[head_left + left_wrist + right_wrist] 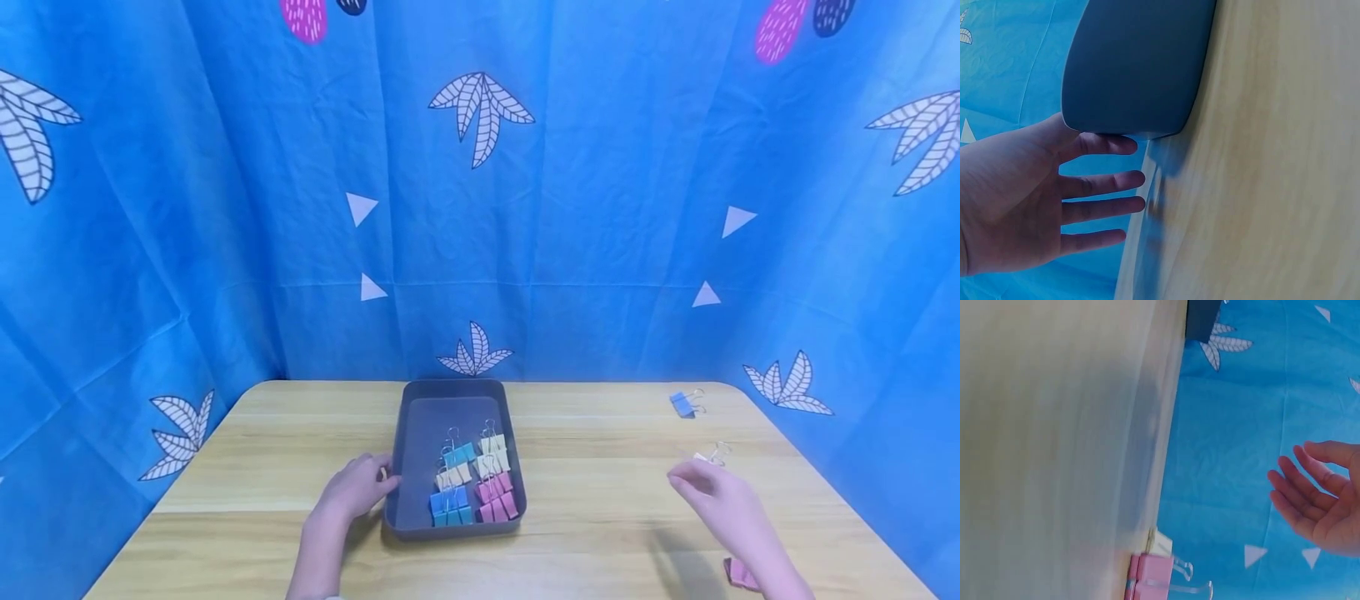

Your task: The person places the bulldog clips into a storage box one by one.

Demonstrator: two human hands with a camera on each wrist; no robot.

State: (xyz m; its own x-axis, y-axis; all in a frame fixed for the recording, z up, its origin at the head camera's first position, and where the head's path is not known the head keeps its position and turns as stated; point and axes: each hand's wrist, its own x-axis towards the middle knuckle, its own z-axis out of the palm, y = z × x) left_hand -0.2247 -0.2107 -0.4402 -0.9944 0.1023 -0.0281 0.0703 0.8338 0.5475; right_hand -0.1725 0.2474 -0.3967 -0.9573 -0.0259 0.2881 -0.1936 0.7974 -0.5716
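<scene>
A dark grey tray (420, 433) stands on the table with several binder clips (495, 487) in pink, cream, blue and teal, gathered in its near and right part. My left hand (356, 485) touches the tray's left wall, and in the left wrist view its fingers (1104, 182) are spread and fairly straight. Over the right side of the table hovers my right hand (723, 504), holding nothing, its fingers loosely bent. Just beyond it lies a white binder clip (705, 457), partly hidden by the hand. A pink binder clip (741, 575) lies below the right wrist, partly covered.
A blue binder clip (683, 405) lies near the far right corner of the wooden table (585, 500). Behind and at both sides hangs a blue patterned curtain (600, 208).
</scene>
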